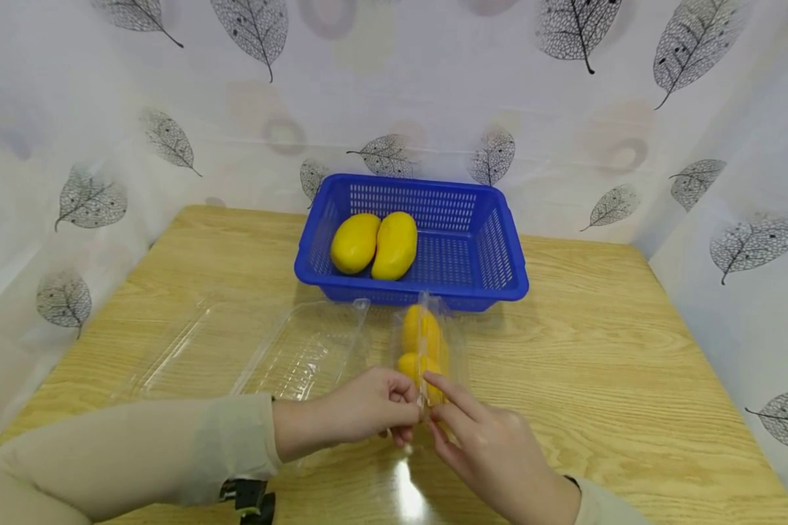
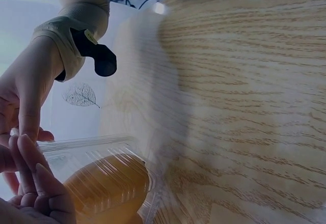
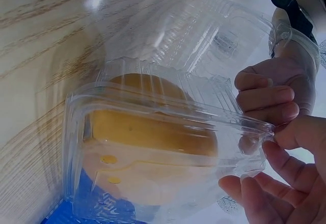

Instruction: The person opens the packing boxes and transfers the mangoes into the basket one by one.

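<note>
A clear plastic clamshell box with mangoes inside stands on edge on the table, its rim seam upright in the head view. At the box's near end, my left hand pinches the rim with curled fingers. My right hand pinches the same rim from the right, its index finger stretched along the seam. The right wrist view shows thumb and fingers of both hands meeting at the box's corner, with a yellow mango behind the ribbed plastic.
Behind the box stands a blue basket holding two yellow mangoes. A second clear clamshell box lies spread open on the wooden table to the left. A leaf-print sheet hangs around the table.
</note>
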A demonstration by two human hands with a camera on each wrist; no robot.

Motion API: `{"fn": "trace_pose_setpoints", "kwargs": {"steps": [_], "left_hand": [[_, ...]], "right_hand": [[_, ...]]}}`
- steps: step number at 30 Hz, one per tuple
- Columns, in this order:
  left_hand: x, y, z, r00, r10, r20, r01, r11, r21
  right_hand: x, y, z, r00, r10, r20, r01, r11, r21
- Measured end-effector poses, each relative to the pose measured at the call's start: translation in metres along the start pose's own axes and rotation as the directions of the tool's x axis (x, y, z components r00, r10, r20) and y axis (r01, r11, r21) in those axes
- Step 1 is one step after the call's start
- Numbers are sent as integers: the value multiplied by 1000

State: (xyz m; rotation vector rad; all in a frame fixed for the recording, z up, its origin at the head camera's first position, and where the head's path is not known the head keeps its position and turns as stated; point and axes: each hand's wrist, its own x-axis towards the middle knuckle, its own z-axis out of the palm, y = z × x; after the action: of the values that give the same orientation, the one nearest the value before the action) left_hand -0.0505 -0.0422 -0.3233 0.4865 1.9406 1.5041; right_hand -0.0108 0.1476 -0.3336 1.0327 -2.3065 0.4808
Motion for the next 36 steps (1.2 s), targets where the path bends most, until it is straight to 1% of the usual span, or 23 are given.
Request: {"fn": "trace_pose_setpoints", "kwargs": {"steps": [19,36], "left_hand": [[-1,1,-1,1000,-8,0,8,1000,21],[-1,0,-1,1000,-13,7,14,1000,-6]], "right_hand": [[-3,2,-3,1000,20,-10,-20,1000,-5],[-8,7,-8,998,68,6,-68,997,48]]}}
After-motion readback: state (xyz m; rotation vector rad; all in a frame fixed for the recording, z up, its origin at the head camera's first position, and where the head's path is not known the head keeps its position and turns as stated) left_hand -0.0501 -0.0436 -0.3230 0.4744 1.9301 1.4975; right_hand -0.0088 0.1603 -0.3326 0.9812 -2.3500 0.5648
